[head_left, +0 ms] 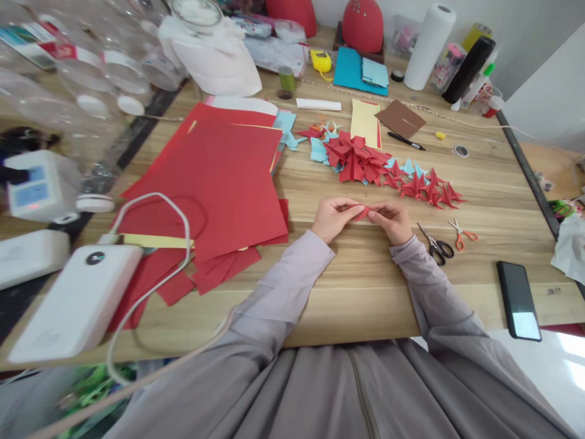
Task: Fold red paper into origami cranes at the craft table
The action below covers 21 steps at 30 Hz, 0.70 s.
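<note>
Between my two hands, just above the wooden table, is a small folded piece of red paper. My left hand pinches its left side between thumb and fingers. On the opposite side my right hand grips it the same way, and the fingers cover much of the paper. Beyond my hands lies a heap of folded red paper pieces, with light-blue ones among them. A row of pointed red origami pieces trails off to the right. Large red paper sheets are stacked to the left.
Black-handled scissors and small orange scissors lie right of my right hand. A phone rests near the front edge. At left, a white power bank trails a cable. A black pen and brown paper lie farther back.
</note>
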Each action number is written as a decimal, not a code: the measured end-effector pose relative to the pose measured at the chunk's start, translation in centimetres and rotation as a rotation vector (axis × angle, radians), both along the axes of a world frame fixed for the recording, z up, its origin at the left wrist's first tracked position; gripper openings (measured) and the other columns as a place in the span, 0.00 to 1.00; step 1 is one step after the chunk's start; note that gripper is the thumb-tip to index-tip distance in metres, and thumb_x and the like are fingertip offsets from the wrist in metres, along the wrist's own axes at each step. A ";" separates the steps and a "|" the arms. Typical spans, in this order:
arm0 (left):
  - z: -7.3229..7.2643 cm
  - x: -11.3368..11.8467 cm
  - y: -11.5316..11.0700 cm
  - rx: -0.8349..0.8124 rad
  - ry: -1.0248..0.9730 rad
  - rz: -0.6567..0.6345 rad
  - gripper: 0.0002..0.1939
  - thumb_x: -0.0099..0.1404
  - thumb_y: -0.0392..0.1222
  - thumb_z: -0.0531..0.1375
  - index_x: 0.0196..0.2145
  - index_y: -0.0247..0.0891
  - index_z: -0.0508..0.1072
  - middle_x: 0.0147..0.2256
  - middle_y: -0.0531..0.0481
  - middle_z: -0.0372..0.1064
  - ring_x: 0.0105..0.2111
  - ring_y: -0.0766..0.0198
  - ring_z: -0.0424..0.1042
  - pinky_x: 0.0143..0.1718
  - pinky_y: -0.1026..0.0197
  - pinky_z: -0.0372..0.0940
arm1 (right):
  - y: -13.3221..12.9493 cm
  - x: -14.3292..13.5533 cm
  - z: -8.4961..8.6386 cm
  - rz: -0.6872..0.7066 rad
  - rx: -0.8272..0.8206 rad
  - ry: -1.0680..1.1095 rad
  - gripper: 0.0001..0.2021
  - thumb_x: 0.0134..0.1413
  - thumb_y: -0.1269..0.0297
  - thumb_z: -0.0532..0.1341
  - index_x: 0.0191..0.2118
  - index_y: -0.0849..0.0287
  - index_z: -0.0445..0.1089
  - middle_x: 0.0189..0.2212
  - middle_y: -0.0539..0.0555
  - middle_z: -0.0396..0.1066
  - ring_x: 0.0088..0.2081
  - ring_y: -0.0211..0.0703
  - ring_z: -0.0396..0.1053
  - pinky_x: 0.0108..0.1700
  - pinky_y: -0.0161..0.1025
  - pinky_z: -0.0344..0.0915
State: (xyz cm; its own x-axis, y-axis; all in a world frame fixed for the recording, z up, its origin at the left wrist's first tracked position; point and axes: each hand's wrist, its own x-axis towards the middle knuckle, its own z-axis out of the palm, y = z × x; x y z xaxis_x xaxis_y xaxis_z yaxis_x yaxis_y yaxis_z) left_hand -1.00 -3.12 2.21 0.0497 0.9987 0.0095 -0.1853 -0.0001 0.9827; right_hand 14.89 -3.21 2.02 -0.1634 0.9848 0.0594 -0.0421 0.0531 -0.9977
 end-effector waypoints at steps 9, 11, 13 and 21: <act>0.3 0.2 -0.2 -0.088 -0.124 -0.049 0.19 0.44 0.52 0.69 0.26 0.33 0.76 0.24 0.50 0.72 0.24 0.67 0.70 0.30 0.61 0.68 | -0.2 -0.3 -0.2 0.095 0.008 -0.015 0.14 0.38 0.54 0.70 0.27 0.59 0.72 0.23 0.50 0.72 0.26 0.36 0.68 0.32 0.37 0.66; 0.0 0.2 -0.2 -0.070 -0.140 -0.104 0.20 0.47 0.56 0.66 0.26 0.33 0.76 0.26 0.49 0.72 0.25 0.66 0.70 0.30 0.61 0.68 | -0.1 -0.3 -0.2 0.083 0.023 -0.029 0.15 0.38 0.53 0.70 0.26 0.59 0.71 0.22 0.50 0.72 0.26 0.36 0.68 0.33 0.37 0.66; -0.3 0.1 -0.2 -0.034 -0.130 -0.135 0.21 0.46 0.56 0.67 0.28 0.34 0.76 0.29 0.49 0.72 0.26 0.66 0.71 0.30 0.60 0.68 | -0.1 -0.2 -0.2 0.079 0.035 -0.042 0.15 0.39 0.51 0.69 0.24 0.59 0.71 0.21 0.49 0.71 0.25 0.36 0.67 0.32 0.37 0.66; -0.1 0.2 -0.1 0.104 0.029 -0.087 0.14 0.45 0.45 0.68 0.28 0.34 0.76 0.32 0.48 0.71 0.31 0.65 0.69 0.31 0.62 0.65 | -0.2 -0.1 -0.2 0.097 0.012 -0.049 0.17 0.39 0.50 0.68 0.27 0.59 0.71 0.23 0.50 0.72 0.27 0.37 0.69 0.34 0.38 0.67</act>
State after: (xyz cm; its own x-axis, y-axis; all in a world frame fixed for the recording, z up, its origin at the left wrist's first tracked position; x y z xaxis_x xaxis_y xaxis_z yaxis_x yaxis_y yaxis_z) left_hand -0.81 -3.19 2.09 0.1382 0.9842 0.1102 -0.1603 -0.0876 0.9832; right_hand 14.82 -3.42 1.82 -0.2609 0.9635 0.0603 0.0011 0.0627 -0.9980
